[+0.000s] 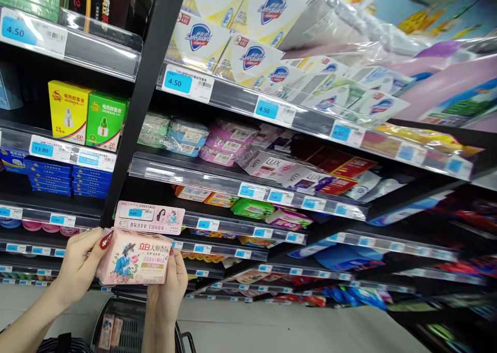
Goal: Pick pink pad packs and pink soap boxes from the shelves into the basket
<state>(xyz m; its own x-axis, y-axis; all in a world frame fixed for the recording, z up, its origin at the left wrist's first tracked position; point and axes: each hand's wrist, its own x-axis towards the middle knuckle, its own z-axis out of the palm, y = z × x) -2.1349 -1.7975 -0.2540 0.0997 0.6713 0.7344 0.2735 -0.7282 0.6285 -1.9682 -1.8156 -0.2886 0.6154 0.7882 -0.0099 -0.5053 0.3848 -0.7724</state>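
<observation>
A pink pack of laundry soap (134, 257), printed with a blue-dressed figure and flowers, is held up between both hands before the shelf. My left hand (79, 262) grips its left end, the red-nailed thumb lying on the front. On the right end, my right hand (173, 275) is closed round the edge, with most of its fingers hidden behind the pack. Just above the pack, a pink shelf sign (150, 218) carries a price label. Below, a dark shopping basket (130, 324) holds pink soap packs (106, 332).
Safeguard soap boxes (252, 58) fill the upper shelf. Under them lie wrapped soap bars (229, 143) and Lux boxes (272, 166). Yellow and green boxes (69, 112) stand on the left bay, beyond a black upright (143, 78). Grey floor (272, 327) shows at the bottom.
</observation>
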